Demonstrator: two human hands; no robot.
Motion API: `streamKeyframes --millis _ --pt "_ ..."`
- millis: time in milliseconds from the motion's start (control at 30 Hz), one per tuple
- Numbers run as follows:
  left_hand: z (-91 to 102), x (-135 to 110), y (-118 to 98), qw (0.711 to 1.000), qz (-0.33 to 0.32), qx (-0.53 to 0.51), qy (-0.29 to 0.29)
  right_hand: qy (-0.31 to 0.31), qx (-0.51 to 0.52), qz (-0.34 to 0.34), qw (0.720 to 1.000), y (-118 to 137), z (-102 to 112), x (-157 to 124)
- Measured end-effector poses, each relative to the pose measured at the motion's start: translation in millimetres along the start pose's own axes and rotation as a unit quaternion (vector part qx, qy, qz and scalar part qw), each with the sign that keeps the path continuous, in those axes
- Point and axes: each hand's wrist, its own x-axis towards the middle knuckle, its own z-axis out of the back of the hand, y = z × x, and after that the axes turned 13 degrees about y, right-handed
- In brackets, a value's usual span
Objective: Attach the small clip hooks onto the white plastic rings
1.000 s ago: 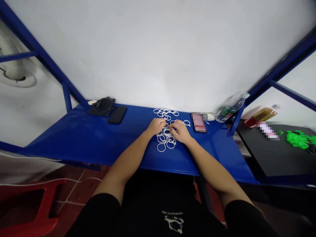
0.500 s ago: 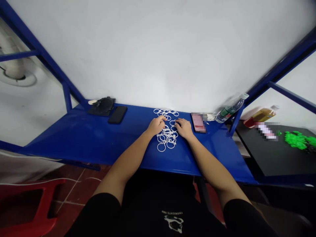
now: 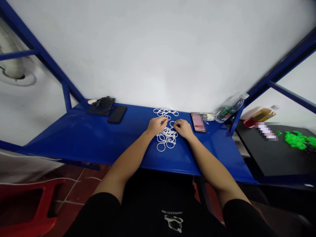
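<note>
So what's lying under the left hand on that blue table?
The left hand rests at the edge of a loose pile of white plastic rings on the blue metal table. Rings show beside and beyond it, but whatever lies directly beneath the palm is covered.

White plastic rings (image 3: 167,136) are standing out against the glossy blue bench (image 3: 74,140), and its frame is showing the same blue. A black T-shirt (image 3: 145,204) is bearing a white print (image 3: 173,222), a red plastic seat (image 3: 24,204) is glowing below, and bright green pieces (image 3: 297,140) are lying on a black tabletop (image 3: 271,158).
</note>
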Motion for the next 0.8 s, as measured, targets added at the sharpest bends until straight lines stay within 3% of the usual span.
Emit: streamKeyframes --millis 200,400,533,667,800 --pt "-3.2 3.5 8.4 1.0 0.012 0.012 0.02 0.019 -0.003 0.014 1.0 16.1 -0.2 -3.2" --pt "-5.7 3.8 12.3 0.991 0.026 0.026 0.129 0.007 0.019 0.067 0.998 18.2 -8.3 0.0" --pt "-1.0 2.7 8.7 0.986 0.032 0.016 0.16 -0.027 0.035 0.117 0.992 19.2 -9.7 0.5" --pt "-5.2 4.2 11.9 0.987 0.03 -0.052 0.147 -0.049 0.055 0.167 0.983 22.8 -4.7 -1.2" --pt "-15.8 12.3 24.7 0.97 0.049 -0.232 0.059 -0.092 0.07 0.135 0.984 22.4 0.5 -2.6"
